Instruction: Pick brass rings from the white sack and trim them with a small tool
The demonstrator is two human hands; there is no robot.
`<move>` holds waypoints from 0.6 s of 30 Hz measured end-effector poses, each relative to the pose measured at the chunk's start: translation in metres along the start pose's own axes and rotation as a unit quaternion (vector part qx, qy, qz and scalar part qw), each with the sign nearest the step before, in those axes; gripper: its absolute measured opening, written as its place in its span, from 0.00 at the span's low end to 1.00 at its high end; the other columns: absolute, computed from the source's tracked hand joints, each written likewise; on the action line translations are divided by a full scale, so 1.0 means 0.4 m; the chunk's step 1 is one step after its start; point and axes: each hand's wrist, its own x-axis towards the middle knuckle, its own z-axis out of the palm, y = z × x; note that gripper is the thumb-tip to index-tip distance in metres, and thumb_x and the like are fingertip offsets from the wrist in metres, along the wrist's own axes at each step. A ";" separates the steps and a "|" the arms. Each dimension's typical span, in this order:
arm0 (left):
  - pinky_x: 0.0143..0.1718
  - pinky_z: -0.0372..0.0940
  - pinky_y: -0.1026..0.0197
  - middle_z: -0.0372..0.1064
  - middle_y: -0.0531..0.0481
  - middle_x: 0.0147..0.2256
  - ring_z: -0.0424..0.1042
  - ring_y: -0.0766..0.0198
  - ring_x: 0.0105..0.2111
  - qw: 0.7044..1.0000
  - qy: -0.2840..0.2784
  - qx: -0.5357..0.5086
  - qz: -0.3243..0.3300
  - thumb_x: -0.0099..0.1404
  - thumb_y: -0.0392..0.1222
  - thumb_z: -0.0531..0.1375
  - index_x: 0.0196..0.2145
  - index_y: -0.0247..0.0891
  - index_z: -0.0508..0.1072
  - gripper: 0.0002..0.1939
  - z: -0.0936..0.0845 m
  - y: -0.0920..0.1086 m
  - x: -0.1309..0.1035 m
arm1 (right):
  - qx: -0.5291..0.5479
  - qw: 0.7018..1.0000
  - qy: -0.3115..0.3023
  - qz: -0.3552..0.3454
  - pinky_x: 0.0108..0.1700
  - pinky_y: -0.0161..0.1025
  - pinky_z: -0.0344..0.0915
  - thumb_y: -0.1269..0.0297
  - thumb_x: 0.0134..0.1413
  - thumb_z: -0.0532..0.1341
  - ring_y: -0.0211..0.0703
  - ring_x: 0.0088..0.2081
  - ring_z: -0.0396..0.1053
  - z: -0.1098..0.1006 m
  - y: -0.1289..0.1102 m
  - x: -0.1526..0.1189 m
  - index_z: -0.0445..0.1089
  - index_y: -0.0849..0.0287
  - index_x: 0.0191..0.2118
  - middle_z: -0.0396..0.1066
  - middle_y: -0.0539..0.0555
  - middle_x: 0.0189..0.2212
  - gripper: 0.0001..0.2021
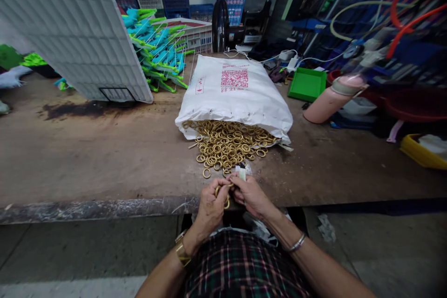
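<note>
My left hand (212,201) is closed around a few brass-coloured rings (227,203), at the table's front edge. My right hand (252,194) meets it there, thumb and fingers pinched together beside a ring; what lies in that pinch is too small to make out. Just behind the right fingertips shows a small pale strip with a black end (241,172), and I cannot tell whether it is held or lying on the table. Beyond both hands, a heap of similar rings (228,144) spills from the mouth of a white woven sack (230,95) printed in red.
On the wooden table (104,158), a white ridged panel (80,32) stands at left before turquoise and green plastic pieces (157,51). To the right are a pink bottle (331,100), a green tray (307,84) and a yellow bin (422,151). A black fan (220,25) stands behind.
</note>
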 end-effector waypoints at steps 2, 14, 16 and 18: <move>0.18 0.48 0.70 0.54 0.58 0.19 0.51 0.74 0.17 0.997 -0.001 -0.055 -0.046 0.58 0.51 0.56 0.30 0.35 0.66 0.14 -0.008 0.008 0.005 | -0.008 1.000 -0.005 -0.007 0.13 0.27 0.38 0.53 0.40 0.60 0.24 0.11 0.42 0.004 0.001 -0.002 0.59 0.59 0.27 0.56 0.40 0.14 0.14; 0.17 0.48 0.71 0.53 0.59 0.18 0.50 0.74 0.16 0.994 -0.013 -0.083 -0.070 0.58 0.52 0.56 0.29 0.35 0.64 0.15 -0.012 0.017 0.006 | -0.070 0.997 -0.005 -0.037 0.13 0.27 0.38 0.49 0.41 0.60 0.24 0.11 0.41 0.002 0.007 0.007 0.55 0.57 0.23 0.50 0.39 0.12 0.17; 0.19 0.50 0.70 0.54 0.58 0.19 0.51 0.73 0.18 0.997 -0.010 -0.052 -0.055 0.58 0.51 0.55 0.28 0.35 0.64 0.15 -0.011 0.021 0.005 | -0.071 0.997 -0.001 -0.029 0.13 0.27 0.38 0.50 0.40 0.60 0.25 0.11 0.41 0.002 0.005 0.006 0.54 0.57 0.23 0.48 0.38 0.11 0.17; 0.20 0.51 0.69 0.54 0.57 0.19 0.53 0.72 0.19 0.999 -0.003 -0.031 -0.044 0.58 0.51 0.55 0.27 0.35 0.64 0.15 -0.010 0.024 0.004 | -0.071 0.997 0.000 -0.025 0.13 0.27 0.38 0.51 0.40 0.60 0.25 0.11 0.40 0.002 0.004 0.005 0.54 0.57 0.23 0.46 0.38 0.11 0.17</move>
